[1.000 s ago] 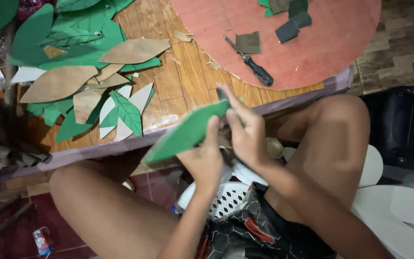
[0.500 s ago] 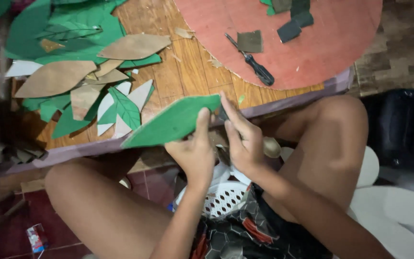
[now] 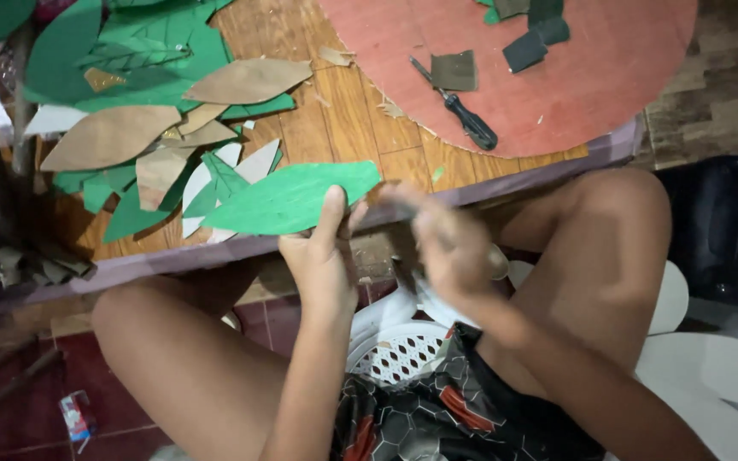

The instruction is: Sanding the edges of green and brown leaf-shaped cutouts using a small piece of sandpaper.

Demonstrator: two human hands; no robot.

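Seated person's left hand (image 3: 322, 256) pinches a green paper leaf (image 3: 288, 198) w/ thumb and fingers just above the worktop (image 3: 343, 111) edge; right hand (image 3: 446, 248) beside it blurred, grip unclear — leaf best kept flat & steady.

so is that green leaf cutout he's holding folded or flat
Flat: the green leaf cutout spreads wide, uncreased, pinched at its lower edge by the left hand.
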